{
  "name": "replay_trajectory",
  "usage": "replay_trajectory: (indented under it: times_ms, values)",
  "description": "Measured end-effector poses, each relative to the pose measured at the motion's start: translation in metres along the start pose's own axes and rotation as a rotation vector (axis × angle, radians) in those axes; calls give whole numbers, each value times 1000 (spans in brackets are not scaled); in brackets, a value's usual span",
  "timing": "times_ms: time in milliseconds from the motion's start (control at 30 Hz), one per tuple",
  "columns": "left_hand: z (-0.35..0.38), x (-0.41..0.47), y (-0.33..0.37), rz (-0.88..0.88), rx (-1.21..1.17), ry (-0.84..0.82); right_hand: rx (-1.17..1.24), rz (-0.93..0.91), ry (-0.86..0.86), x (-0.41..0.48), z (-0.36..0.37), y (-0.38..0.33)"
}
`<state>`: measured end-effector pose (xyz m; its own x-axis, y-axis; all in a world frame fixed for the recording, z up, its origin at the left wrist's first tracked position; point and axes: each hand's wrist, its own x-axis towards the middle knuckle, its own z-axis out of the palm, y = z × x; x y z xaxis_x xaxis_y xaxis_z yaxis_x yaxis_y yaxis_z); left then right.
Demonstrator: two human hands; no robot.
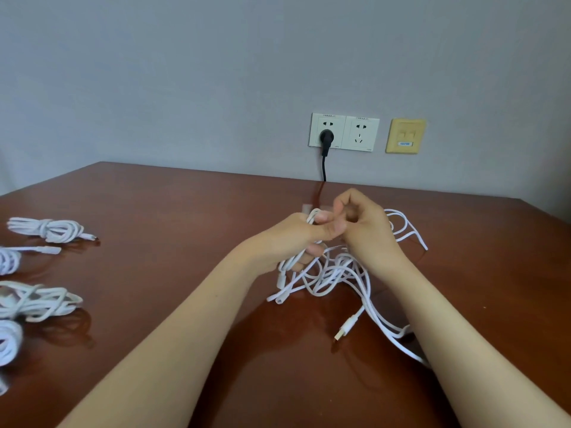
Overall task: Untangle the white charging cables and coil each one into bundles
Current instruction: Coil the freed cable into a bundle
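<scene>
below the wall socket, your left hand clenches folded loops of white cable; your right hand curls beside it (pinching a strand or not, you cannot tell). the loose tangle trails under both hands, coiled bundles far left of the socket.

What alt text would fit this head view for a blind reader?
The left hand grips a folded length of white cable above a tangle of cables on a brown table, the right hand curled beside it. Coiled bundles lie at the left.
</scene>
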<state>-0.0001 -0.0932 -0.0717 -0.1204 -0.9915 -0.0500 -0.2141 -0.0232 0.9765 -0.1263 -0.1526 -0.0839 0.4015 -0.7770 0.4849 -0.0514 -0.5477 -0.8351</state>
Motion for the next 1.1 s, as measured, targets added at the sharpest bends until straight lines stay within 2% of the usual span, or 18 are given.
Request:
replay_trajectory:
  times_ms: [133,233,533,767,800,933,1000,1100]
  values:
    - [-2,-4,3,57,32,-8,90,-32,-82,0,2,1]
    - [-4,-4,5,134,22,39,122,-47,-66,0,5,-3]
    - [-7,4,6,262,-164,375,-7,-41,-62,1,5,0]
    - [-13,2,12,316,-607,391,-95,13,-47,1,6,1]
    - [-16,1,12,321,-613,421,-117,17,-57,0,7,2]
    - [-21,2,11,306,-325,633,-266,3,-82,1,8,7]
    - [-20,4,10,291,-258,692,-309,-7,-91,1,8,8]
    - [-24,5,8,267,-340,721,-339,-17,-105,1,7,9]
